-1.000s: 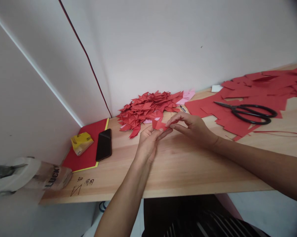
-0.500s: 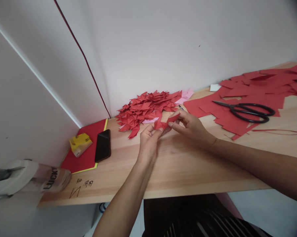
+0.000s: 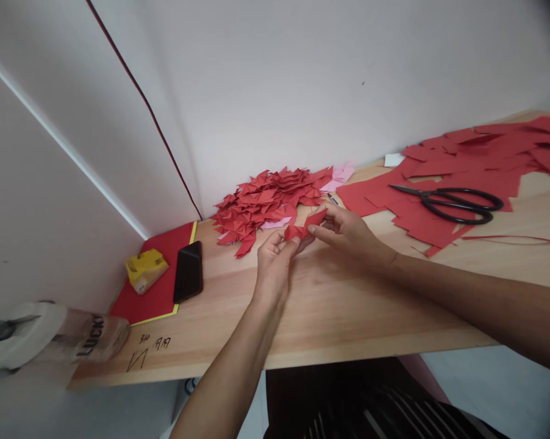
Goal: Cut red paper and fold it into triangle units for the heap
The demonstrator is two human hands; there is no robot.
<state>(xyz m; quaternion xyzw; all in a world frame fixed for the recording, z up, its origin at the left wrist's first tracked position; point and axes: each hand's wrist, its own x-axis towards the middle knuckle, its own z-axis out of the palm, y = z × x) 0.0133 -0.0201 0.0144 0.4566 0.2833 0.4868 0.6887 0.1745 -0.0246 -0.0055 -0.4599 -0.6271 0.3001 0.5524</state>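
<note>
A small folded piece of red paper (image 3: 305, 227) is held between both hands above the wooden table. My left hand (image 3: 275, 256) pinches its left end between thumb and fingers. On its right end, my right hand (image 3: 348, 231) has thumb and fingers closed, the thumb on the near side. Just behind the hands lies a heap of folded red paper pieces (image 3: 261, 204), with some pink ones (image 3: 339, 177) among and beside them. Fingertips behind the paper are partly hidden.
Black-handled scissors (image 3: 458, 204) lie on cut red paper sheets (image 3: 480, 158) at the right. On the left are a phone (image 3: 188, 271), a yellow packet (image 3: 147, 270) on a red folder (image 3: 160, 305), and a clear bottle (image 3: 83, 335). The table (image 3: 238, 341) meets the wall.
The view has shifted slightly, so the surroundings sit a little further left. Both hands still grip the red paper, with its right flap looking slightly more raised.
</note>
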